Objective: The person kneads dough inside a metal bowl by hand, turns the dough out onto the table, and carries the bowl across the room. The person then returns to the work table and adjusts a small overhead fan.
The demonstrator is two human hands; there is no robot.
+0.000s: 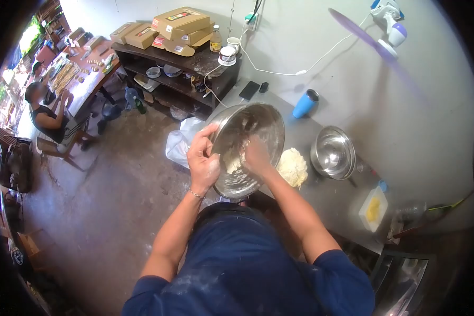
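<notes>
A large metal mixing bowl point(271, 121) is tilted towards me, with flour and dough residue smeared over its inside. My left hand point(203, 160) grips the bowl's left rim, thumb on the inner side. Inside the bowl is my right hand point(256, 157), blurred by motion and close to the bowl's wall; its fingers cannot be made out. Pale dough scraps point(231, 159) cling between the two hands. On the metal table, just right of the bowl, rests a rough mound of dough point(292, 167).
Along the metal table point(321, 205) stand a steel bowl point(333, 152), a blue tumbler point(305, 104), a phone point(249, 90) and a white tub with yellow contents point(374, 209). A dark shelf point(179, 68) holds cardboard boxes. Another person point(50, 118) sits at a far table. A fan point(387, 39) is wall-mounted.
</notes>
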